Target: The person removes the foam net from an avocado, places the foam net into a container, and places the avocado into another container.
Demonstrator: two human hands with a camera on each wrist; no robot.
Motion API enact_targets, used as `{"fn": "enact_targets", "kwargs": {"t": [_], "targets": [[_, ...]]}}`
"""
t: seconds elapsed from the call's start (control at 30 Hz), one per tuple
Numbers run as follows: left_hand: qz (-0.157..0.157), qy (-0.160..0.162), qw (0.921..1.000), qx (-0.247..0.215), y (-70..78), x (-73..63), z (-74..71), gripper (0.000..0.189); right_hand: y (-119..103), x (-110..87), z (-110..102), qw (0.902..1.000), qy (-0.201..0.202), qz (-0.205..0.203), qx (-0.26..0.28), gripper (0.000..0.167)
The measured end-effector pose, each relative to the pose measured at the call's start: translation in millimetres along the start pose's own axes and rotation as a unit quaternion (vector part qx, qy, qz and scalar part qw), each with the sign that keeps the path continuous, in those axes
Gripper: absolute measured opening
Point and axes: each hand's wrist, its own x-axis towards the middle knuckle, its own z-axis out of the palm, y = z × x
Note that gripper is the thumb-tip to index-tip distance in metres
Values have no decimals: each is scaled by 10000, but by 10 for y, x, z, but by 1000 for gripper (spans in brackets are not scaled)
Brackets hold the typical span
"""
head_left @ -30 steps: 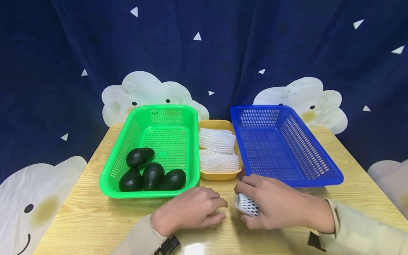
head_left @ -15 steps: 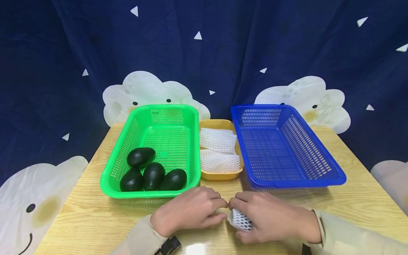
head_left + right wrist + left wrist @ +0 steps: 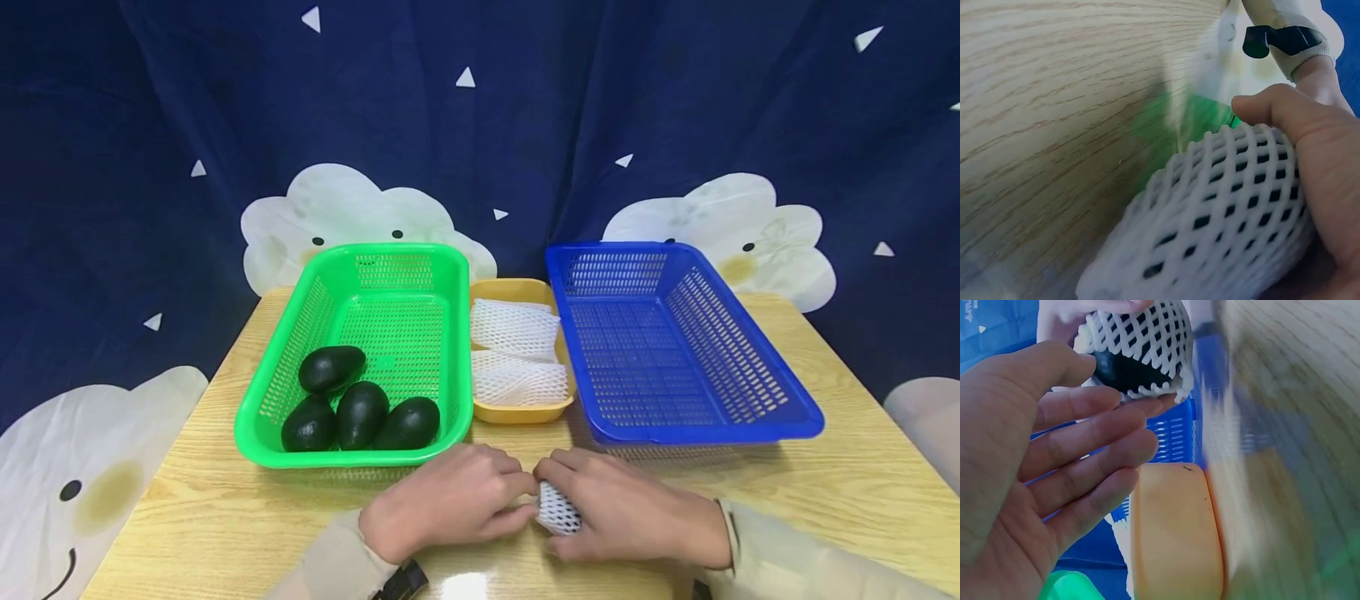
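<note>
My right hand [image 3: 626, 508] grips an avocado [image 3: 1124, 372] wrapped in a white foam net sleeve [image 3: 1229, 212], just above the table's front part. Dark skin shows through the mesh and at the sleeve's open end in the left wrist view. My left hand [image 3: 457, 504] is at that end, its thumb and forefinger tips close to the sleeve's edge and its other fingers loosely extended. Whether those tips touch the sleeve I cannot tell. Several bare avocados [image 3: 362, 415] lie in the near part of the green basket [image 3: 247, 433], left of the hands.
Between the baskets stands a yellow tray [image 3: 522, 414] with white foam net sleeves [image 3: 517, 379] in it. A blue basket [image 3: 701, 433] stands at right, behind my right hand. Behind the wooden table [image 3: 187, 500] hangs a dark blue curtain [image 3: 525, 125] with cloud prints.
My right hand has carried the sleeved avocado leftward and toward me, away from the blue basket's front, up to my left hand. The left hand has hardly moved.
</note>
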Motion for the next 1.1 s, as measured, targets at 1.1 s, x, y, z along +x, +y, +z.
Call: {"fn": "enact_targets", "kwargs": {"t": [1.1], "targets": [[18,-183,9997,148,-18,1,101,20,103,124,174,9978,-211,197,601,59]]}}
